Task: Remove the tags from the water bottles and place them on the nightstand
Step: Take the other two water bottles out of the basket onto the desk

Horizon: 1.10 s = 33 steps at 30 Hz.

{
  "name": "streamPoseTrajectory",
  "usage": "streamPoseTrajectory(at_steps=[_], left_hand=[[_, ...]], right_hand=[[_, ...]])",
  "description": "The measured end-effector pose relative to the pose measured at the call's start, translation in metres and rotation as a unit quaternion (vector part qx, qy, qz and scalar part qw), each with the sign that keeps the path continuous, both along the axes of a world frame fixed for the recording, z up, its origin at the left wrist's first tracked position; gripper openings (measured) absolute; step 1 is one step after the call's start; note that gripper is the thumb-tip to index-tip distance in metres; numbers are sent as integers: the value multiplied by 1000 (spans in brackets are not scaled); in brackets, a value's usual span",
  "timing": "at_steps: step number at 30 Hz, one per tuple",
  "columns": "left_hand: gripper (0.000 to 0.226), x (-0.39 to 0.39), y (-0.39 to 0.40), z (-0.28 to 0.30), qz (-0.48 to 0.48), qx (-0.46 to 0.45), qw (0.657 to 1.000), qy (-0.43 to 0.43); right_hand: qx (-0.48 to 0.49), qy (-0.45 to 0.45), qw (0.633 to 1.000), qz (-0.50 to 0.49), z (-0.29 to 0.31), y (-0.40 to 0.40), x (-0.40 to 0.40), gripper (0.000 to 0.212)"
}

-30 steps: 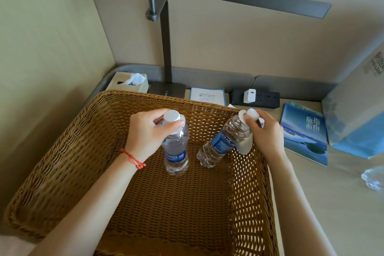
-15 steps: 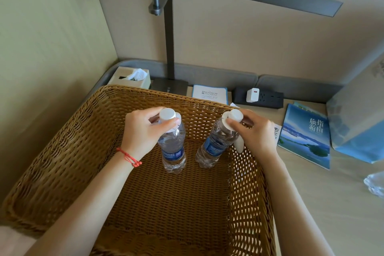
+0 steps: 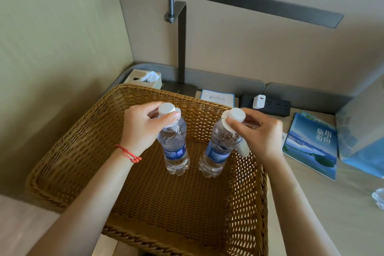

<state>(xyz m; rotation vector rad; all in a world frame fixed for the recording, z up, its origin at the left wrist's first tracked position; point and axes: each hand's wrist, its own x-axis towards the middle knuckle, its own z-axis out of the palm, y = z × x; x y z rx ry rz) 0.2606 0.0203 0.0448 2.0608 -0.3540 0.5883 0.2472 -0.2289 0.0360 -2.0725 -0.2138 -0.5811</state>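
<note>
Left hand [image 3: 143,129] grips left bottle [image 3: 174,143] neck | right hand [image 3: 259,133] grips right bottle [image 3: 220,145] neck | both steadied in basket [image 3: 83,141], frame centre, for tag [image 3: 243,147] removal.

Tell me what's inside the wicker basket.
Two water bottles, one gripped by the left hand, one by the right hand, tags still on. The arms hide part of the basket floor.

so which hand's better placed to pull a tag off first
Right, probably. The right hand pinches the neck of the tilted clear plastic bottle, whose white paper tag hangs free; the left hand covers most of its bottle's tag.
</note>
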Motion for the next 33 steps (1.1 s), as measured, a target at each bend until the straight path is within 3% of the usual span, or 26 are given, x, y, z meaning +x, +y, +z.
streamPoseTrajectory(at_steps=[11,17,21,25,33], left_hand=[[28,-34,-3,26,-6,-86,996,2],[19,-53,7,43,-25,-118,993,-10],[22,-70,18,61,-59,-155,986,-11],[29,-91,35,78,-105,-181,978,-13],[14,-132,63,98,-193,-212,958,-10]], right_hand=[[52,-54,997,8,32,10,-29,25],[55,-99,994,-7,55,21,-60,37],[70,-124,989,-27,72,36,-85,37],[85,-147,984,-57,87,56,-115,21],[104,-188,970,-117,112,87,-196,21]])
